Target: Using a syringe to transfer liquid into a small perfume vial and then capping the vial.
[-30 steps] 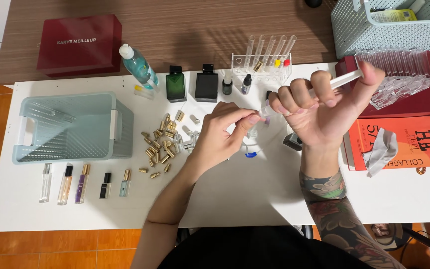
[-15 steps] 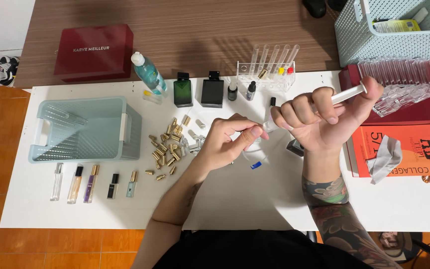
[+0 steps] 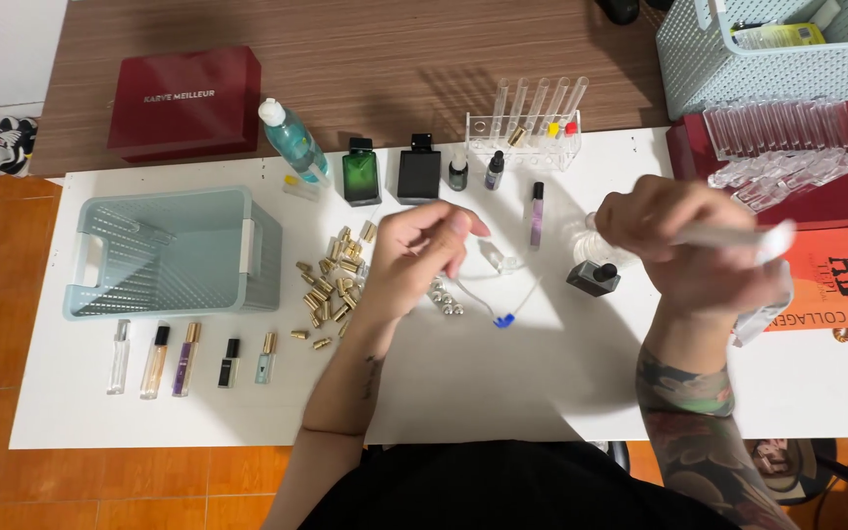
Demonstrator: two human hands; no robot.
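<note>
My right hand (image 3: 674,245) is blurred with motion above the white table (image 3: 503,393) and is closed around a slim clear vial (image 3: 738,237) held level, its end pointing right. My left hand (image 3: 409,260) hovers at the table's middle with fingers curled and pinched together; nothing shows between them. Just below its fingertips lie a few small silver caps (image 3: 444,297) and a thin white tube with a blue tip (image 3: 503,318). A small clear piece (image 3: 499,259) rests between the two hands.
A pale blue basket (image 3: 169,255) stands at left, with scattered gold caps (image 3: 331,285) beside it and a row of small spray vials (image 3: 188,358) in front. Green (image 3: 360,172) and black (image 3: 418,175) bottles, a tube rack (image 3: 537,123), a purple vial (image 3: 538,216) and a red tray of clear vials (image 3: 787,147) line the back.
My right hand has dropped and swung to the right with the vial. My left hand has drawn back from the vial's mouth toward the table's middle.
</note>
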